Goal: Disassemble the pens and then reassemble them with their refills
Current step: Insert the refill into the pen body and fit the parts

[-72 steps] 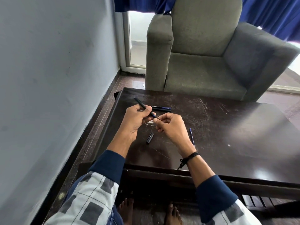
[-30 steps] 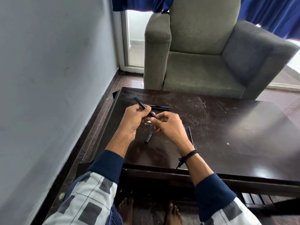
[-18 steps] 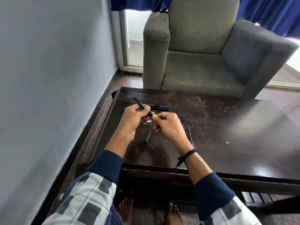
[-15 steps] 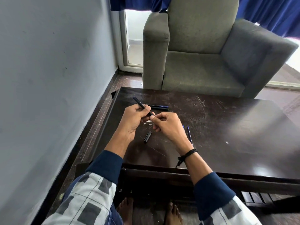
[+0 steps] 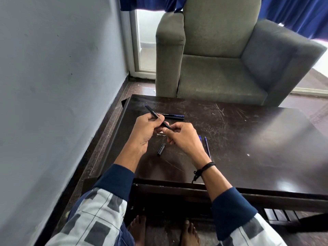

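Note:
My left hand (image 5: 144, 129) grips a black pen barrel (image 5: 154, 114) that slants up to the left. My right hand (image 5: 182, 137) pinches the barrel's lower right tip with thumb and forefinger. Both hands hover over the dark wooden table (image 5: 248, 139). A short black pen cap (image 5: 161, 148) lies on the table below and between my hands. Behind my hands, two more black pens (image 5: 174, 116) lie side by side. Two thin blue refills (image 5: 206, 145) lie just right of my right hand, partly hidden by it.
A grey armchair (image 5: 221, 55) stands right behind the table's far edge. A grey wall (image 5: 53, 86) runs close along the left side. The table's right half holds only a small white speck (image 5: 248, 154). My bare feet (image 5: 163, 231) show under the table's near edge.
My hands have stayed on the pen barrel in nearly the same pose. My right fingers have shifted slightly at the barrel's tip. Cap, pens and refills have not moved.

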The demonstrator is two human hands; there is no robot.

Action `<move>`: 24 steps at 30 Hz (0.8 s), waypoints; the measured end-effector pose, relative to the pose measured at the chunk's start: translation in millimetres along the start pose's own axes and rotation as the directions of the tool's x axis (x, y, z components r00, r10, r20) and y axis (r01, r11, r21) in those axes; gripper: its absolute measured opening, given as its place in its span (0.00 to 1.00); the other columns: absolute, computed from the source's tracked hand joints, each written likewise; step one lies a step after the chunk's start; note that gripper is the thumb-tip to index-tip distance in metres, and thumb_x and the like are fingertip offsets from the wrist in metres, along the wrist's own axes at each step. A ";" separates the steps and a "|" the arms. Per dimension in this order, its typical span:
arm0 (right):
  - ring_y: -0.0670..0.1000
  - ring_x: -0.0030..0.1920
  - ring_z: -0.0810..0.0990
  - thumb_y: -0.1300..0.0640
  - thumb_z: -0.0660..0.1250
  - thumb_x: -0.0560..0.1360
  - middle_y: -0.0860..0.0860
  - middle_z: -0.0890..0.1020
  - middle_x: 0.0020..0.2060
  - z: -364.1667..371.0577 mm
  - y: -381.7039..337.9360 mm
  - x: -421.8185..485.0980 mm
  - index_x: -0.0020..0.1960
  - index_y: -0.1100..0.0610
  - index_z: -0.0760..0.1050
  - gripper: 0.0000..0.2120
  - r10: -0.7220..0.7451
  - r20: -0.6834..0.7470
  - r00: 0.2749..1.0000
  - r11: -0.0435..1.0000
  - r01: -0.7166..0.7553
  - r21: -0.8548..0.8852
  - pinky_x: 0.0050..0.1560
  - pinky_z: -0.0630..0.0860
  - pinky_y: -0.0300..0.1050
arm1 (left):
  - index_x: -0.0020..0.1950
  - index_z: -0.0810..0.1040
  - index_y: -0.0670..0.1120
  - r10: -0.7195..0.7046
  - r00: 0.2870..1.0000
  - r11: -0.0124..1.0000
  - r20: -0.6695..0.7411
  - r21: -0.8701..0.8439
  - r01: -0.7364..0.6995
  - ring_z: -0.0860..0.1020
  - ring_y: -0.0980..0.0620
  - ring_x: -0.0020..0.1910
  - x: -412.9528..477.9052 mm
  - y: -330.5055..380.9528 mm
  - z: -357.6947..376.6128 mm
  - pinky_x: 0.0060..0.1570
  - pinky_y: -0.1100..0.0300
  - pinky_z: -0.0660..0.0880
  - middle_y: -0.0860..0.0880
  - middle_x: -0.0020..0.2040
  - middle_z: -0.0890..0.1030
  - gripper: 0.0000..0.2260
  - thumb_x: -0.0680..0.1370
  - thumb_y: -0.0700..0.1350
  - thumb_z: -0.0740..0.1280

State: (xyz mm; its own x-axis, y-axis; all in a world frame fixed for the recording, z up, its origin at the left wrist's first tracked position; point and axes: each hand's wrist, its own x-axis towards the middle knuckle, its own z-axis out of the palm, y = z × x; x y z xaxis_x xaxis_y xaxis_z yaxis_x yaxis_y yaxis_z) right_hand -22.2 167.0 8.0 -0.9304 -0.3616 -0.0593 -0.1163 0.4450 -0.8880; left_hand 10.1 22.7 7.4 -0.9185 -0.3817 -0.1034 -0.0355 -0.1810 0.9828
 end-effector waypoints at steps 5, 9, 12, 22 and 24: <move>0.43 0.30 0.80 0.52 0.74 0.76 0.47 0.84 0.29 0.3 0.7 2.6 0.42 0.50 0.78 0.07 -0.003 -0.022 1.000 1.000 0.004 0.023 0.49 0.82 0.54 | 0.50 0.83 0.41 0.007 1.000 1.000 -0.002 0.008 -0.007 0.84 0.55 0.39 1.6 -2.6 -0.6 0.41 0.64 0.80 0.46 0.41 0.87 0.04 0.81 0.40 0.69; 0.42 0.30 0.80 0.51 0.70 0.79 0.48 0.84 0.29 -2.6 -0.4 1.7 0.40 0.51 0.80 0.10 0.001 0.003 1.000 1.000 -0.001 -0.004 0.44 0.79 0.49 | 0.49 0.83 0.42 0.005 1.000 1.000 0.014 0.007 -0.005 0.84 0.52 0.42 3.0 -4.5 -0.3 0.42 0.62 0.79 0.43 0.43 0.87 0.04 0.81 0.41 0.69; 0.41 0.29 0.79 0.48 0.67 0.81 0.48 0.84 0.29 -5.1 -1.2 0.1 0.39 0.52 0.81 0.14 0.008 0.019 1.000 1.000 -0.008 -0.017 0.42 0.76 0.45 | 0.49 0.83 0.42 0.006 1.000 1.000 0.025 0.005 -0.006 0.85 0.51 0.42 3.2 -4.9 -0.6 0.43 0.62 0.79 0.43 0.44 0.87 0.04 0.81 0.41 0.69; 0.41 0.31 0.82 0.49 0.75 0.75 0.46 0.86 0.31 -3.2 1.2 1.1 0.44 0.49 0.78 0.07 -0.009 -0.029 1.000 1.000 0.008 -0.022 0.46 0.81 0.50 | 0.48 0.83 0.42 0.015 1.000 1.000 0.010 0.006 -0.015 0.84 0.53 0.39 3.0 -4.9 -0.7 0.41 0.63 0.79 0.43 0.42 0.87 0.04 0.81 0.40 0.69; 0.40 0.30 0.81 0.49 0.73 0.77 0.46 0.85 0.31 -2.9 0.9 1.3 0.42 0.50 0.78 0.07 -0.006 -0.023 1.000 0.999 0.005 -0.040 0.44 0.79 0.47 | 0.48 0.83 0.42 0.015 1.000 1.000 0.013 0.009 -0.015 0.84 0.52 0.40 3.2 -5.3 -0.5 0.42 0.63 0.80 0.43 0.42 0.87 0.04 0.81 0.40 0.69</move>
State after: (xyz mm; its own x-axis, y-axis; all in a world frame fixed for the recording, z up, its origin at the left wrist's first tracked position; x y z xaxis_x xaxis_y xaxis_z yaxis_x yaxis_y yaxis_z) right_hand -24.6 169.3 8.5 -0.9375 -0.3452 -0.0435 -0.1349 0.4757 -0.8692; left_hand 7.5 22.0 1.9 -0.9238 -0.3731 -0.0865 -0.0250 -0.1666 0.9857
